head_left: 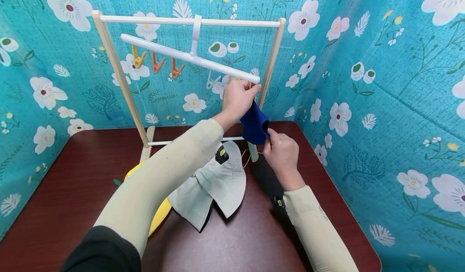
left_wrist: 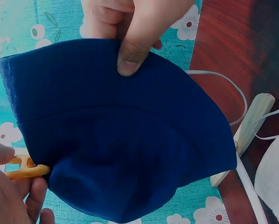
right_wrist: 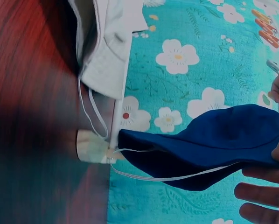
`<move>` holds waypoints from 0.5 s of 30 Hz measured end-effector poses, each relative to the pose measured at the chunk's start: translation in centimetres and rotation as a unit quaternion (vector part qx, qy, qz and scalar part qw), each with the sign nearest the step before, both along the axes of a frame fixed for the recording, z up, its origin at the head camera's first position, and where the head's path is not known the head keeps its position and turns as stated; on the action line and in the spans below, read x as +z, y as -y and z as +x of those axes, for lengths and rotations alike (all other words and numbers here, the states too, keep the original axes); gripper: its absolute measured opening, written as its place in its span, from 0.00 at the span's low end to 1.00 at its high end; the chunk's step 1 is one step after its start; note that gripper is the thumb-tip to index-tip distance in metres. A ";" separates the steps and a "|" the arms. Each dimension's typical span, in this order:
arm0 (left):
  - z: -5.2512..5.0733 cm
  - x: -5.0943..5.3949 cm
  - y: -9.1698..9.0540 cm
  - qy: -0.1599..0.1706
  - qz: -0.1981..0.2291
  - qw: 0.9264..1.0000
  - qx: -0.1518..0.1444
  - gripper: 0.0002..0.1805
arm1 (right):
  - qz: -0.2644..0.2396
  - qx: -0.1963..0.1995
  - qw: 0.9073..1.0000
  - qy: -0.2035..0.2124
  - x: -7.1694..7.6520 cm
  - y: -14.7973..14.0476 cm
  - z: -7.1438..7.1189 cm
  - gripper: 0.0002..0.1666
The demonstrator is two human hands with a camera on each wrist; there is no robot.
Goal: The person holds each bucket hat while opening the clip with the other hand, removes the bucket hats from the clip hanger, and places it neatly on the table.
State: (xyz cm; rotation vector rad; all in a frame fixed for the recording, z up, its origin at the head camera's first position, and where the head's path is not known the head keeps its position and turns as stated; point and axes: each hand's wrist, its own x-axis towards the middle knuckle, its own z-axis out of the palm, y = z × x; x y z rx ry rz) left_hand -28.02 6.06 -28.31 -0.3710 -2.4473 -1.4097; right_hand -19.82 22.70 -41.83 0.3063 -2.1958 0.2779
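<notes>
A dark blue bucket hat (head_left: 254, 122) with a thin white cord hangs below the right end of a tilted white hanger (head_left: 225, 68). My left hand (head_left: 236, 96) is up at that end, pinching a yellow-orange clothespin (left_wrist: 27, 171). The clothespin's tips meet the edge of the hat's crown in the left wrist view; whether they clamp the cloth I cannot tell. Lower down, my right hand (head_left: 283, 153) pinches the hat's brim, its thumb flat on the cloth in the left wrist view.
A wooden rack (head_left: 127, 90) carries the hanger, with yellow and orange clothespins (head_left: 157, 63) and a pale clothespin (head_left: 212, 80) on it. Light grey bucket hats (head_left: 221, 175) and a yellow item (head_left: 160, 219) lie on the dark red table (head_left: 109, 163). Floral cloth (head_left: 363, 143) stands behind and to the right.
</notes>
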 end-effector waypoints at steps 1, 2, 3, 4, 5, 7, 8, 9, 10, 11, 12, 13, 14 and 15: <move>0.0 0.0 0.0 0.001 0.000 1.000 0.000 0.29 | 0.002 -0.001 1.000 -0.004 0.1 -0.2 0.0 0.15; -0.1 0.0 0.0 0.001 -0.002 1.000 0.000 0.29 | 0.005 -0.002 1.000 -0.008 0.2 -0.3 0.1 0.15; -0.1 0.1 0.0 0.001 -0.001 1.000 -0.001 0.29 | 0.005 -0.002 1.000 -0.010 0.2 -0.4 0.1 0.15; -0.1 0.1 0.1 0.002 -0.001 1.000 -0.001 0.29 | 0.005 -0.001 1.000 -0.014 0.3 -0.5 0.1 0.15; -0.1 0.1 0.1 0.003 -0.002 1.000 -0.002 0.29 | 0.004 0.000 1.000 -0.017 0.4 -0.6 0.1 0.15; 0.0 0.2 0.1 0.004 -0.001 1.000 -0.003 0.29 | 0.001 0.003 1.000 -0.024 0.5 -0.7 0.2 0.15; 0.0 0.1 0.1 0.004 -0.001 1.000 -0.004 0.29 | -0.001 0.004 1.000 -0.026 0.5 -0.8 0.3 0.15; 0.0 0.1 0.1 0.004 -0.002 1.000 -0.004 0.29 | -0.003 0.004 1.000 -0.029 0.6 -0.8 0.4 0.15; 0.0 0.1 0.2 0.005 -0.003 1.000 -0.004 0.29 | -0.006 0.005 0.999 -0.031 0.7 -0.9 0.4 0.14; 0.0 0.0 0.2 0.004 -0.005 1.000 -0.004 0.29 | -0.006 0.004 1.000 -0.029 0.7 -0.9 0.5 0.15; 0.0 0.0 0.3 0.003 -0.007 1.000 -0.003 0.29 | -0.005 0.004 1.000 -0.026 0.8 -1.0 0.6 0.15; 0.0 0.0 0.3 0.003 -0.010 1.000 -0.002 0.29 | -0.003 0.003 1.000 -0.023 0.9 -1.2 0.6 0.15; 0.0 0.0 0.3 0.004 -0.011 1.000 -0.002 0.29 | -0.003 0.002 1.000 -0.020 1.0 -1.3 0.7 0.15; 0.0 0.0 0.3 0.006 -0.012 1.000 -0.002 0.29 | 0.000 0.001 1.000 -0.016 1.0 -1.4 0.7 0.15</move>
